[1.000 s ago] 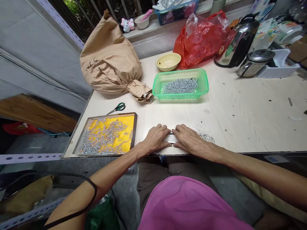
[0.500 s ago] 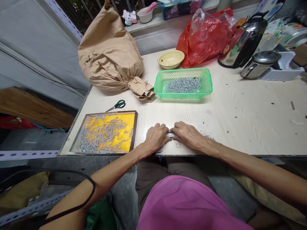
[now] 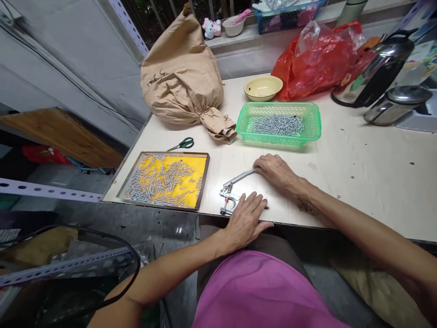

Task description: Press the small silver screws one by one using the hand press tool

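Note:
Near the table's front edge lies a pair of metal hand-press pliers (image 3: 235, 182), with a C-shaped jaw, a coil spring and a small red part. Its upper handle is raised at a slant. My right hand (image 3: 278, 172) is closed around the end of that handle. My left hand (image 3: 247, 216) lies flat, fingers stretched out, over the lower handle and hides most of it. A small dark tip pokes out beyond its fingers. To the left stands a shallow tray (image 3: 204, 182) with yellow lining, holding many small silvery metal pins (image 3: 164, 182).
Behind my hands stands a green plastic basket (image 3: 312, 136) with more metal pins. Scissors (image 3: 184, 143) lie behind the tray. Further back are a brown paper sack (image 3: 184, 77), a cream bowl (image 3: 262, 89), a red plastic bag (image 3: 314, 64), a kettle (image 3: 378, 68) and a metal pot (image 3: 398, 107).
My hands were together at the pliers' handles; now they are apart. The right hand has lifted the upper handle up and back, while the left has flattened nearer the table edge. The view has shifted.

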### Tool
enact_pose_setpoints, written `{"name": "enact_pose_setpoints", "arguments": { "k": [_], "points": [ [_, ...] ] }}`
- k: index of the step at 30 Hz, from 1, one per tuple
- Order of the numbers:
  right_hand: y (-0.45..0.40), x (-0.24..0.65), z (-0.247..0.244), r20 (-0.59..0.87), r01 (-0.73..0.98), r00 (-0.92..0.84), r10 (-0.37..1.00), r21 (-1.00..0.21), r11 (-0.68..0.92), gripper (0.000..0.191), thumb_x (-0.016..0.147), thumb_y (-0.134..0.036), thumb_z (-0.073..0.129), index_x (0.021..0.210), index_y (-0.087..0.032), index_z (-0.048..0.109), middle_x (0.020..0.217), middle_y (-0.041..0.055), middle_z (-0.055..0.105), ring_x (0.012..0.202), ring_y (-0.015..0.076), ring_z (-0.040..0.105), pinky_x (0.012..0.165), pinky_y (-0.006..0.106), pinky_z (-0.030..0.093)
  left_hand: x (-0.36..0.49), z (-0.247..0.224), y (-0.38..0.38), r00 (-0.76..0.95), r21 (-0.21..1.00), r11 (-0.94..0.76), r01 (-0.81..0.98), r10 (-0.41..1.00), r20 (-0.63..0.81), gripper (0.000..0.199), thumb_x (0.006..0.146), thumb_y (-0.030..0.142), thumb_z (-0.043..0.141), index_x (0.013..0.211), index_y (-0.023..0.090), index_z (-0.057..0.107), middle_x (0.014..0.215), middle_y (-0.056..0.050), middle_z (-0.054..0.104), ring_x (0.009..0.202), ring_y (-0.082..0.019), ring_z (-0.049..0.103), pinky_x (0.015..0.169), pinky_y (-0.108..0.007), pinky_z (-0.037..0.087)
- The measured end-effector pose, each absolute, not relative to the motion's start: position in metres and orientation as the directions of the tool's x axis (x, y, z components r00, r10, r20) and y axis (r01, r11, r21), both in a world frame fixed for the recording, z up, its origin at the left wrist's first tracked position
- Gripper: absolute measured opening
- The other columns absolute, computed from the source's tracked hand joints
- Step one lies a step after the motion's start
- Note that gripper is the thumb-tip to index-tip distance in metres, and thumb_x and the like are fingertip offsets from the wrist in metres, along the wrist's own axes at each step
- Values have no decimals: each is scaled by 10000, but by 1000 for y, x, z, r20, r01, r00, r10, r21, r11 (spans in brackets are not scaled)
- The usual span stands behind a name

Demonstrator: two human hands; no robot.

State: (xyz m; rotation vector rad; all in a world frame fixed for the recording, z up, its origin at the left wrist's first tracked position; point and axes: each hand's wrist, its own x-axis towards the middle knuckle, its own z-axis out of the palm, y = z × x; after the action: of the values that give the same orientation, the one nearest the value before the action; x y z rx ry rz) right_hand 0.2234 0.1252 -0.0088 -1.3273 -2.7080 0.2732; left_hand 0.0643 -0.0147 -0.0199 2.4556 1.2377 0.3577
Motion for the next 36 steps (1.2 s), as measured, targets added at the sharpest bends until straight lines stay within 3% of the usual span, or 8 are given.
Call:
{"name": "enact_pose_setpoints", "arguments": {
  "k": [3, 9, 14, 18, 23, 26, 30, 36],
  "points": [
    [119, 202, 6, -11, 739, -667, 745, -138, 660, 211, 904, -150, 438, 969, -163, 638, 948, 98, 630, 889, 223, 495, 733, 334, 302, 62, -21, -13, 592, 449, -556, 699, 803, 72, 584, 897, 511, 446, 1344, 139, 399, 1425, -153, 422, 1381, -276, 287, 1142, -500, 206],
    [73, 140, 18, -25, 351, -935, 355, -233, 907, 142, 849, -295, 558, 907, -262, 684, 912, 64, 570, 930, 244, 451, 720, 350, 333, 63, -31, -18, 546, 490, -482, 726, 838, 16, 669, 880, 504, 480, 1403, 113, 334, 1421, -179, 412, 1368, -306, 301, 1120, -465, 262],
    [65, 108, 6, -17, 307, -950, 311, -215, 927, 107, 773, -281, 625, 864, -260, 677, 814, 84, 572, 857, 263, 435, 682, 363, 336, 62, -41, -25, 542, 476, -492, 729, 840, 38, 716, 885, 528, 453, 1458, 155, 241, 1427, -149, 414, 1346, -316, 334, 1115, -471, 255],
    [68, 99, 5, 15, 252, -966, 259, -189, 949, 62, 805, -174, 571, 836, -192, 621, 795, 68, 592, 821, 212, 459, 744, 340, 316, 62, -43, -27, 584, 455, -548, 702, 809, 74, 682, 883, 519, 465, 1405, 99, 338, 1316, -167, 522, 1276, -312, 416, 1050, -425, 354],
    [102, 127, 41, 289, 378, -857, 426, -207, 902, 138, 901, -169, 461, 887, -178, 598, 831, 60, 611, 789, 191, 497, 733, 313, 350, 25, -17, -18, 555, 379, -604, 700, 796, 244, 359, 928, 341, 448, 1213, 144, 544, 1212, -122, 576, 1154, -241, 502, 973, -377, 423],
    [142, 162, 72, 454, 525, -706, 544, -179, 832, 189, 937, -244, 430, 949, -165, 600, 898, 83, 601, 863, 217, 510, 760, 327, 388, -28, 3, -3, 254, 313, -363, 878, 906, 338, 275, 922, 194, 437, 1149, 168, 590, 1090, -112, 601, 1010, -206, 532, 866, -350, 468],
    [171, 202, 85, 495, 772, -535, 685, -42, 634, 286, 941, -340, 403, 1046, -175, 613, 945, 131, 541, 878, 276, 495, 704, 379, 407, -96, 10, 20, 57, 154, -106, 982, 955, 290, 207, 909, 201, 485, 1022, 181, 656, 942, -80, 615, 925, -207, 504, 797, -332, 455],
    [135, 214, 46, 417, 696, -574, 705, -205, 689, 304, 935, -354, 430, 1111, -166, 590, 1020, 113, 556, 901, 243, 551, 755, 369, 466, -130, -6, 41, 166, 67, -176, 982, 976, 138, 196, 909, 277, 512, 897, 166, 673, 859, -68, 613, 887, -196, 489, 778, -308, 421]
  ]
}}
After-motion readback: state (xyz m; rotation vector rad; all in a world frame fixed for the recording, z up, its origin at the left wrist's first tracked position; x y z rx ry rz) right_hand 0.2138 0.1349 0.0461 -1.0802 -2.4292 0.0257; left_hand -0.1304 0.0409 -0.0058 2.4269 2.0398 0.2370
